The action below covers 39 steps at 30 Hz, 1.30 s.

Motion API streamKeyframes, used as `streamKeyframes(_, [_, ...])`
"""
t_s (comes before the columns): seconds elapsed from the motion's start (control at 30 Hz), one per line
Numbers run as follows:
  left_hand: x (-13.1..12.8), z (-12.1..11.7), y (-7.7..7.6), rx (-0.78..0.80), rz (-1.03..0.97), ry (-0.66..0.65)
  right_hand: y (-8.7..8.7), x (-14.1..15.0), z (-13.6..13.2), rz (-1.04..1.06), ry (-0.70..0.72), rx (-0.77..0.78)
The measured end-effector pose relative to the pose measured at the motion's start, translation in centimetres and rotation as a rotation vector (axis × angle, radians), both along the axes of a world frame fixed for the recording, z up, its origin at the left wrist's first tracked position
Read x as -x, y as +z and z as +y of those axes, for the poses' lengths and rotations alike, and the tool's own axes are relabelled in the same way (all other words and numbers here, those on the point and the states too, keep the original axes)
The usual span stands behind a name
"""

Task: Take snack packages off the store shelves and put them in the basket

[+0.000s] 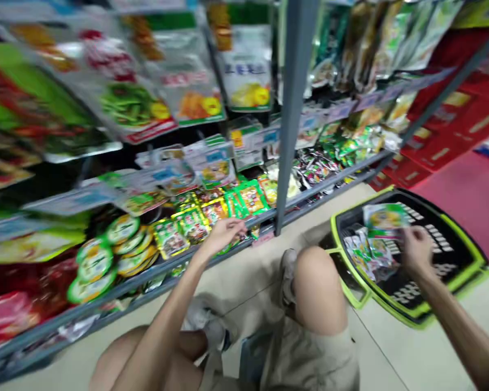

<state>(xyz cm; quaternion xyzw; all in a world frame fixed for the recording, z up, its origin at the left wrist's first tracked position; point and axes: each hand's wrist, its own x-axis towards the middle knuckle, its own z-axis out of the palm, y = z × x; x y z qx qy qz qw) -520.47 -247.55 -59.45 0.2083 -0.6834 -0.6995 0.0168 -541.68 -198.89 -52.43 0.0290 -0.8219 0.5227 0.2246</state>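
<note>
My right hand [418, 250] is closed on the edge of a food packet [385, 217] with a green top and a yellow picture. It holds the packet above a black shopping basket [472, 247] with a lime-green rim. Inside the basket lie several small packets [369, 252]. My left hand [224, 233] is at the front rail of the bottom shelf, its fingers loosely extended and nothing visible in them. Close by it on the shelf are green and gold snack packets [191, 225]; whether the hand touches the rail or a packet I cannot tell.
Larger pouches [248, 65] hang in rows above the bottom shelf. A grey metal post [295, 108] divides the shelving. Round green-lidded tubs [93, 260] are stacked at the left. Red boxes [448, 136] stand at the far right. My knees [320, 288] are between my arms.
</note>
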Motion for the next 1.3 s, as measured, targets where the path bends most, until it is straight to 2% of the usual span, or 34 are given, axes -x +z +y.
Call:
streamKeyframes(0.07, [-0.2, 0.5, 2.6, -0.028, 0.127, -0.033, 3.5, -0.2, -2.0, 0.129, -0.059, 0.177])
streamKeyframes(0.1, [-0.5, 0.8, 4.2, -0.040, 0.208, -0.047, 5.3, -0.9, -3.9, 0.180, -0.023, 0.276])
streamKeyframes(0.17, [-1.4, 1.0, 7.3, -0.060, 0.383, -0.053, 8.2, -3.5, -9.4, 0.223, 0.172, 0.475])
streamKeyframes(0.23, [-2.7, 0.8, 10.0, -0.083, 0.552, -0.008, 9.7, -7.3, -16.6, 0.177, 0.435, 0.567])
streamKeyframes(0.3, [-4.1, -0.1, 11.6, -0.114, 0.683, 0.080, 9.5, -10.9, -24.3, 0.046, 0.665, 0.513])
streamKeyframes(0.37, [-5.3, -1.4, 12.1, -0.115, 0.773, 0.246, 7.9, -13.7, -30.9, -0.025, 0.880, 0.437])
streamKeyframes(0.43, [-6.3, -2.8, 11.7, -0.072, 0.830, 0.472, 6.0, -15.5, -35.6, -0.078, 1.050, 0.378])
streamKeyframes(0.5, [-7.2, -4.0, 11.0, -0.006, 0.849, 0.638, 4.8, -16.3, -38.0, -0.096, 1.120, 0.372])
streamKeyframes(0.6, [-8.0, -4.9, 10.2, 0.068, 0.836, 0.685, 4.8, -16.1, -39.3, -0.044, 1.115, 0.388])
streamKeyframes(0.77, [-7.3, -4.6, 10.5, 0.105, 0.816, 0.660, 7.1, -14.7, -40.0, 0.081, 1.149, 0.331])
streamKeyframes(0.87, [-7.0, -3.5, 11.6, 0.159, 0.801, 0.637, 8.8, -13.8, -39.8, 0.176, 1.119, 0.282])
streamKeyframes(0.97, [-7.3, -2.5, 13.4, 0.320, 0.811, 0.645, 10.9, -13.0, -38.9, 0.334, 1.095, 0.221])
streamKeyframes(1.03, [-7.2, -2.6, 14.5, 0.447, 0.860, 0.642, 12.3, -12.4, -38.7, 0.425, 1.092, 0.180])
streamKeyframes(1.1, [-6.7, -3.1, 15.1, 0.510, 0.943, 0.617, 13.1, -11.9, -38.9, 0.410, 1.067, 0.128])
streamKeyframes(1.2, [-6.2, -3.5, 14.6, 0.456, 0.985, 0.590, 12.3, -11.3, -38.5, 0.313, 1.044, 0.108])
streamKeyframes(1.3, [-5.9, -3.6, 12.2, 0.371, 0.749, 0.523, 9.1, -9.7, -37.4, 0.184, 1.153, 0.069])
